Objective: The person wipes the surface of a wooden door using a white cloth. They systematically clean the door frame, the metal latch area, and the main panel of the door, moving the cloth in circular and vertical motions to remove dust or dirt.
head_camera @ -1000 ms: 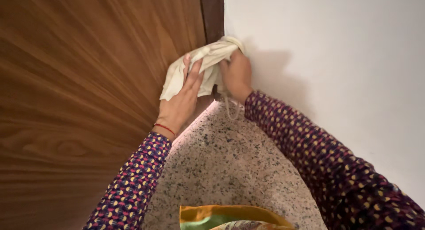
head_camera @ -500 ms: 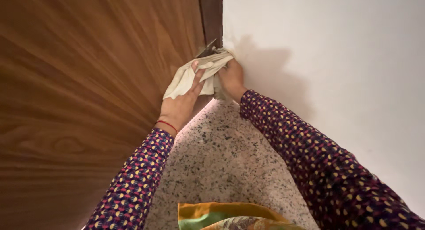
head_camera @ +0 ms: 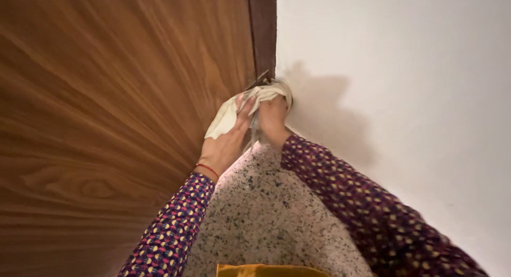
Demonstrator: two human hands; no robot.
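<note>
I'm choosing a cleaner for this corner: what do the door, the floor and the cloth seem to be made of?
The door looks like wood or wood-grain veneer with a smooth satin finish, judging by its flowing brown grain. The floor seems to be speckled terrazzo or stone, pale with dark chips. The cloth, bunched in the left hand and right hand, looks like soft off-white woven fabric.

Warm, even indoor light, a soft shadow cast on the white wall [head_camera: 404,96], with slight wide-angle stretching at the edges.

One cloth [head_camera: 229,114], two hands, one wooden door [head_camera: 122,96], and perhaps one metal hinge [head_camera: 262,79].
</note>
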